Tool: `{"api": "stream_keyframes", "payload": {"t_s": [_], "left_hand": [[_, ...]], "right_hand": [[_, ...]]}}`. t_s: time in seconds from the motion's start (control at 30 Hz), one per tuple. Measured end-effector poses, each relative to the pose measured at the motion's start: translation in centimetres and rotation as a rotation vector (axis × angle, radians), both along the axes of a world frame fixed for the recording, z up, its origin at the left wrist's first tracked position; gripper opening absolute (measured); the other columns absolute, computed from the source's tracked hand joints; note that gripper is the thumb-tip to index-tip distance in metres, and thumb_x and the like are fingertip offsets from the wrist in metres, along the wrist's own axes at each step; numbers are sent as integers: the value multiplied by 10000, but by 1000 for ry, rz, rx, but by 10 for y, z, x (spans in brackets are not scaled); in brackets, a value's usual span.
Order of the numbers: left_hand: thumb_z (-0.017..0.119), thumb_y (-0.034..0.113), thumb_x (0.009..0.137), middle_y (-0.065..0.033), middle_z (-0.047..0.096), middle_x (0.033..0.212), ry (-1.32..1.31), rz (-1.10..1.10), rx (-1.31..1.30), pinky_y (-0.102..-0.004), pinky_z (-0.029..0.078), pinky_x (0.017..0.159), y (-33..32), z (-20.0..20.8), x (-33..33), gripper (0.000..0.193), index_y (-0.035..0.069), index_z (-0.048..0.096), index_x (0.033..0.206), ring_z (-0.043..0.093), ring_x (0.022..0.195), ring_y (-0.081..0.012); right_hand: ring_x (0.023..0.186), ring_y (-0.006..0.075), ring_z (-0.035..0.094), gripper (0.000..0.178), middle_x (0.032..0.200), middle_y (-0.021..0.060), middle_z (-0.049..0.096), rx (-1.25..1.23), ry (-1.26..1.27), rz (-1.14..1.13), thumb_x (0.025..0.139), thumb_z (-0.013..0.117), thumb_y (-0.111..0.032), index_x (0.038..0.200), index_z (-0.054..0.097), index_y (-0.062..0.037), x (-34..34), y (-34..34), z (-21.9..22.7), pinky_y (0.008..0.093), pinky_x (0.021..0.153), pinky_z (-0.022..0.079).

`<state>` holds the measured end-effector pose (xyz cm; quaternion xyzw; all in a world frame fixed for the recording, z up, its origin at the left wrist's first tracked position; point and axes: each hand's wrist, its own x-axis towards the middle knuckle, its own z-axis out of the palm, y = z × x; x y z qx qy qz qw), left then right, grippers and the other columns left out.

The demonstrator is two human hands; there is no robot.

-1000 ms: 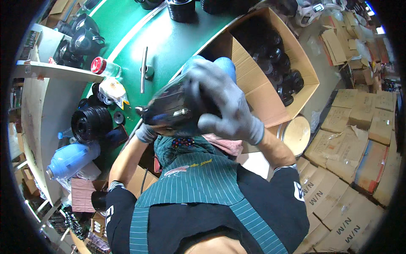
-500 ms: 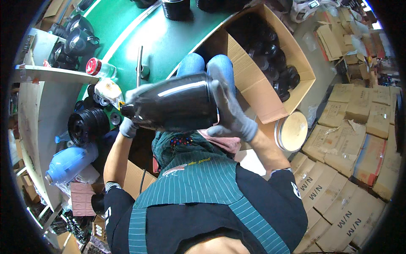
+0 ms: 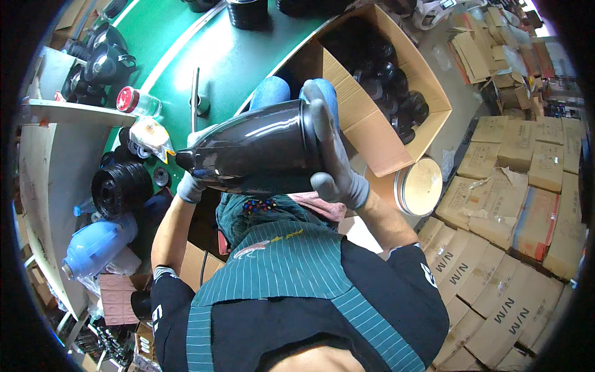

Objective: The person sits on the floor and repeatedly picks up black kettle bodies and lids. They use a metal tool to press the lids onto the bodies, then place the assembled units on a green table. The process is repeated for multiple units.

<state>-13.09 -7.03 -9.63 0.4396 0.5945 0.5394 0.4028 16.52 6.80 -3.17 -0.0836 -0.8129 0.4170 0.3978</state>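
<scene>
- Vessel (image 3: pixel 254 149): in the head view it lies on its side in the air over the lap, glossy black, its narrow tip toward 9 o'clock and its broad end toward 3.
- Left hand (image 3: pixel 193 187): gloved, at the narrow end, gripping the vessel from beneath; glove shows on both sides of it, but most fingers are hidden. The forearm rises toward 1 o'clock, elbow bent.
- Right hand (image 3: pixel 338 162): gloved, set wide against the broad end, fingers nearly straight toward 12 o'clock, thumb apart on the near side. The forearm slants up toward 10 or 11 o'clock, elbow bent.
- Around the vessel: knees (image 3: pixel 271 93) at 12 o'clock, apron (image 3: pixel 279 260) at 6, box (image 3: pixel 365 139) between 2 and 3, bar (image 3: pixel 195 93) and jar (image 3: pixel 137 101) near 10.
</scene>
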Motion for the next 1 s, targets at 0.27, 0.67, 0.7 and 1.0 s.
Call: {"api": "stream_keyframes", "payload": {"t_s": [0.27,0.67,0.7,1.0], "left_hand": [[810,260,837,-187,794,1131,374,-20,198,-381,599,950,27,59,21,483,-37,763,1215,786,1028,-286],[773,74,868,-226,622,1507,55,-405,302,-441,446,1207,50,127,76,704,-14,565,1534,610,1410,-328],[763,63,861,-227,623,1505,110,-419,303,-446,450,1203,49,130,79,701,-13,569,1530,613,1407,-344],[704,1,824,-233,638,1479,183,-338,328,-443,468,1186,49,138,93,664,-30,603,1480,621,1397,-358]], "right_hand": [[1631,223,232,680,1747,125,307,-644,8,-78,1190,215,-466,1704,252,-21,13,-10,-15,367,1346,107],[1318,234,614,481,1465,120,619,-1070,285,-150,1113,575,-300,1534,501,-80,72,2,-95,415,1153,511],[1317,237,616,495,1467,122,619,-1215,381,-111,1110,576,-309,1541,495,-78,73,0,-99,415,1152,513],[1306,261,637,623,1488,140,619,-1376,503,-75,1089,584,-390,1600,439,-66,82,15,-110,418,1136,532]]}}
